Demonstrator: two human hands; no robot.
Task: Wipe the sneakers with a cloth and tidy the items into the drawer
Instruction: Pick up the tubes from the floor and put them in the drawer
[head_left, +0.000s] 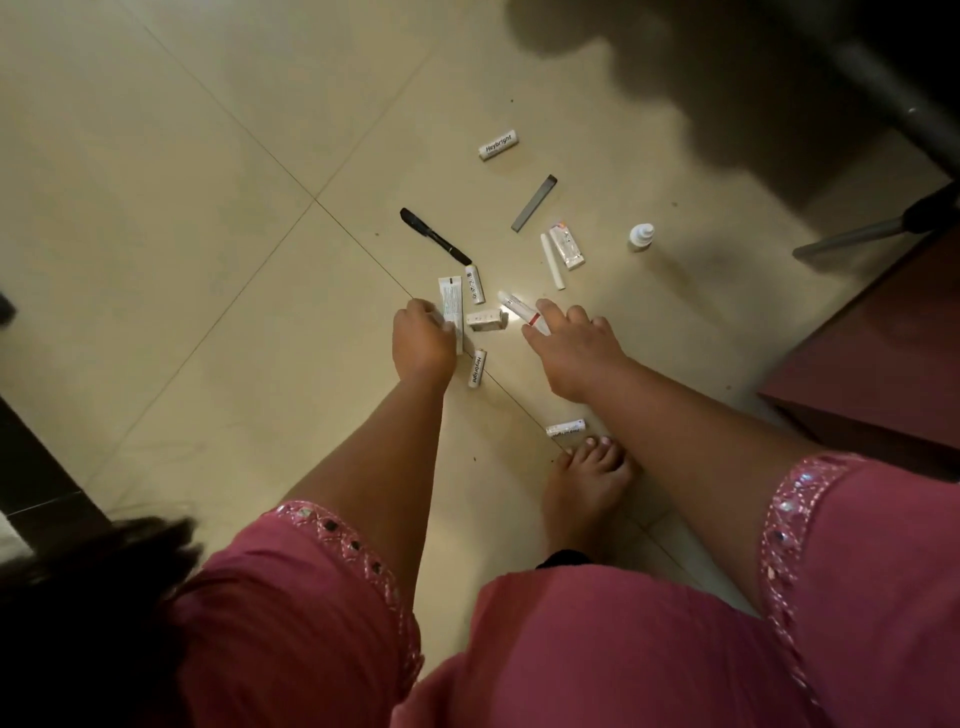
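Working left to right across the tiled floor (208, 156), I see my left hand (422, 338) curled around the lower end of a white tube (451, 312) printed with fine text too small for me to read. Above it a black marker pen (434, 236) lies diagonally, its tip close to a small white cylinder (474, 284) with dark markings. Below the left hand lies a white battery-like stick reading "Heybright" (477, 369). Between my hands sits a small white box (485, 318). My right hand (569, 345) is spread, fingers extended, the fingertips touching a white tube with a red band (522, 312); I cannot tell if it grips it. Further up, a second "Heybright" stick (498, 144) lies alone, then a grey flat bar (534, 202), a plain white stick (552, 261) beside a clear-wrapped packet (567, 248), and a small white dropper bottle (641, 236) standing upright. Near my bare foot (587, 483) lies another white stick (565, 427), its print illegible. No drawer or sneakers show here.
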